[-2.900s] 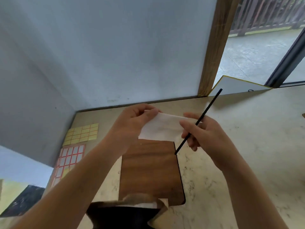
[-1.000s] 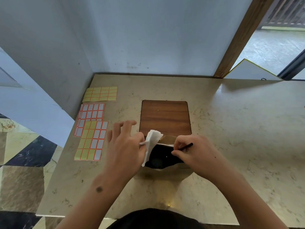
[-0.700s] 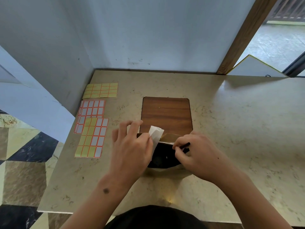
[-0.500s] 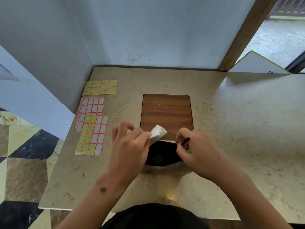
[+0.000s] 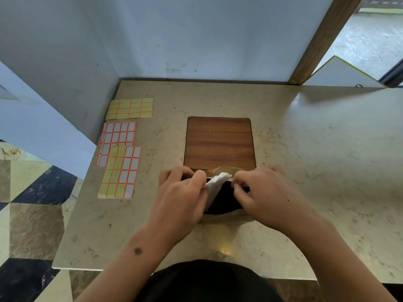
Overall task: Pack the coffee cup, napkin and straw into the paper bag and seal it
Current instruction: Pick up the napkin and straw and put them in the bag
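Observation:
The brown paper bag (image 5: 225, 170) stands open on the marble table, near me, and its inside is dark. A white folded napkin (image 5: 214, 185) sticks up out of the bag's mouth at its left side. My left hand (image 5: 181, 199) pinches the napkin against the bag's left rim. My right hand (image 5: 266, 197) is curled at the right rim, its fingertips touching the napkin's top corner. The black straw is hidden; only a dark sliver shows under the right fingers. No coffee cup is visible.
A wooden board (image 5: 219, 142) lies flat just behind the bag. Sheets of orange-edged label stickers (image 5: 122, 171) lie at the table's left side, with a yellow sheet (image 5: 130, 108) further back. Walls close the back and left. A wooden post (image 5: 322, 38) stands at the back right.
Both hands came down from chest height to the bag's mouth. The napkin went partly into the bag, the straw sank out of sight, and my right hand moved left to the napkin.

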